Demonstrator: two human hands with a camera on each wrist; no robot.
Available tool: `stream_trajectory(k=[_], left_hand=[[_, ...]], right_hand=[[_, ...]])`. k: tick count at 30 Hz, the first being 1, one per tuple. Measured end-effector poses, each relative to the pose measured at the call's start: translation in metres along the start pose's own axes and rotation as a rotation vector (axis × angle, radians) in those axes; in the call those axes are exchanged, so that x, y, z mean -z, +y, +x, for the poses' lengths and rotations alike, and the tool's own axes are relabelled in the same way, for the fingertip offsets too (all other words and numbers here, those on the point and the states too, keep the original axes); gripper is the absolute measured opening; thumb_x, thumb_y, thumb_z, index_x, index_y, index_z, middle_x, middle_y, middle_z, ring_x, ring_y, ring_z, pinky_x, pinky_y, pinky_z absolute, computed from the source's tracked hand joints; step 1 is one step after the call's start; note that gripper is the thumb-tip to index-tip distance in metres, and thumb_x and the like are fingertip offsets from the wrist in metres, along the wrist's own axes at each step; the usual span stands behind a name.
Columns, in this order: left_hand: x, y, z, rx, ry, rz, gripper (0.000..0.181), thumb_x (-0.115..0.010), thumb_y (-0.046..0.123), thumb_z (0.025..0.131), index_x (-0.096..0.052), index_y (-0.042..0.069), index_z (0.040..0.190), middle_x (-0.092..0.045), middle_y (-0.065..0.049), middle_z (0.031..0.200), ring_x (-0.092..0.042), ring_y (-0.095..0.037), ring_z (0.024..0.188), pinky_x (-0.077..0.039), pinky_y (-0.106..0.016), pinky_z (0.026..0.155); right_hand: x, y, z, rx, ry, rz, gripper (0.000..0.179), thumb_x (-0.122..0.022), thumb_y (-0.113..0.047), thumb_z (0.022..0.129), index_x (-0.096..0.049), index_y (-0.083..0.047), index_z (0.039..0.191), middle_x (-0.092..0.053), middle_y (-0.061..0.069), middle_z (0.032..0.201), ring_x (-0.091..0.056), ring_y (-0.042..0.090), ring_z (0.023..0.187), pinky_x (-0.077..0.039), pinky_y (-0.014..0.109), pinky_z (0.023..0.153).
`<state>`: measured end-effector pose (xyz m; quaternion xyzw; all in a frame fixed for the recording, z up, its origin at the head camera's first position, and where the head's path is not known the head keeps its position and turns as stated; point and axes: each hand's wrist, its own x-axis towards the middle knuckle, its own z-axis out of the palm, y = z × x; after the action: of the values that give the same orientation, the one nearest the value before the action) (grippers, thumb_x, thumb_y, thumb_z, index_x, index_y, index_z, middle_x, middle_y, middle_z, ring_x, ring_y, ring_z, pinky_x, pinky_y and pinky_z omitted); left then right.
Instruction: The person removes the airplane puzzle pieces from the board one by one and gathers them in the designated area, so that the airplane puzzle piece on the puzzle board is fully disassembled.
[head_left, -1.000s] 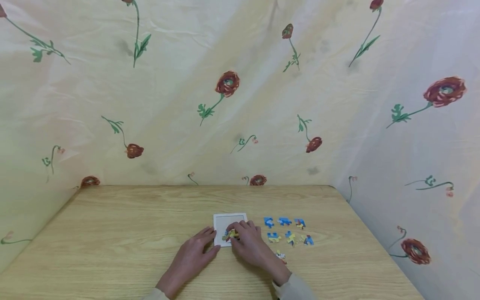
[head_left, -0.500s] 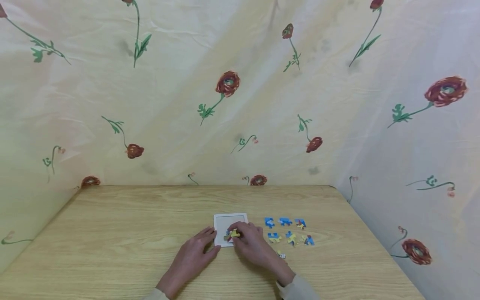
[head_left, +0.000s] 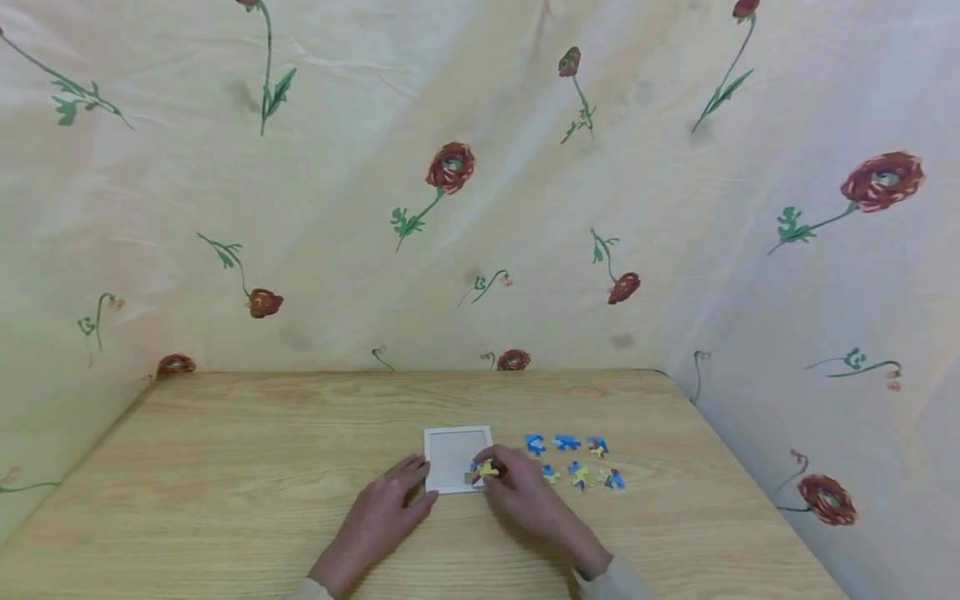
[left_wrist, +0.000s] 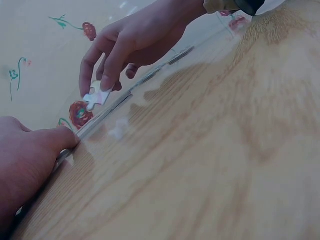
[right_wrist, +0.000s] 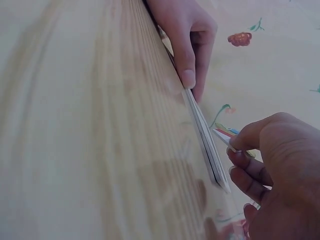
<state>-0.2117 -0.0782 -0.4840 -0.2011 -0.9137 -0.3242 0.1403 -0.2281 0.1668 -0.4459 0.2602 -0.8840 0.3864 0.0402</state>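
My right hand point(head_left: 528, 496) pinches a colourful jigsaw piece point(head_left: 477, 472) between thumb and fingers, over the front right corner of a white puzzle frame point(head_left: 459, 430). Its pale underside shows in the left wrist view, where the jigsaw piece point(left_wrist: 98, 96) hangs tilted from the fingertips. Seen from the right wrist, the jigsaw piece point(right_wrist: 225, 135) is held just above the frame's edge. My left hand point(head_left: 386, 504) rests at the frame's left side, fingers along that edge and thumb point(right_wrist: 188, 77) against the front left corner. The frame's grey inside is bare where it shows.
Loose jigsaw pieces lie in two rows right of the frame, among them a blue one point(head_left: 535, 444), another blue one point(head_left: 567, 442) and a blue-and-red one point(head_left: 615, 479). The wooden table point(head_left: 262, 450) ends at a flowered cloth backdrop point(head_left: 337, 208).
My right hand has shifted right with the jigsaw piece, from the frame's middle to its front right corner, and now covers a loose piece seen earlier. The left hand stays put.
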Motion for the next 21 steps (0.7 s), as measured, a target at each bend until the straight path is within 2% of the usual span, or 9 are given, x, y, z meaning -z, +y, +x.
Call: stream_trajectory(k=[6,15,21], left_hand=[[-0.001,-0.001,0.001,0.002,-0.007,-0.012,0.043,-0.075,0.025,0.096,-0.07,-0.004,0.128,-0.062,-0.021,0.139,-0.057,-0.037,0.132,-0.049,-0.056,0.104],[0.0,-0.001,0.003,0.009,-0.012,-0.02,0.043,-0.074,0.026,0.097,-0.07,-0.003,0.129,-0.062,-0.02,0.14,-0.056,-0.037,0.133,-0.049,-0.056,0.104],[-0.001,-0.002,0.001,0.012,-0.008,-0.014,0.044,-0.076,0.025,0.096,-0.07,-0.004,0.129,-0.062,-0.021,0.14,-0.057,-0.038,0.132,-0.049,-0.056,0.104]], right_hand=[[0.01,0.005,-0.008,0.014,0.012,0.029,0.026,-0.066,0.006,0.095,-0.068,-0.006,0.118,-0.066,0.0,0.104,-0.059,0.016,0.093,-0.052,0.029,0.079],[0.024,0.014,-0.019,-0.021,0.026,0.064,0.026,-0.065,0.006,0.095,-0.067,-0.005,0.118,-0.062,0.001,0.101,-0.057,0.017,0.093,-0.051,0.028,0.078],[0.029,0.019,-0.027,-0.028,0.052,0.045,0.026,-0.066,0.008,0.093,-0.068,-0.005,0.116,-0.06,-0.002,0.096,-0.054,0.014,0.091,-0.051,0.028,0.079]])
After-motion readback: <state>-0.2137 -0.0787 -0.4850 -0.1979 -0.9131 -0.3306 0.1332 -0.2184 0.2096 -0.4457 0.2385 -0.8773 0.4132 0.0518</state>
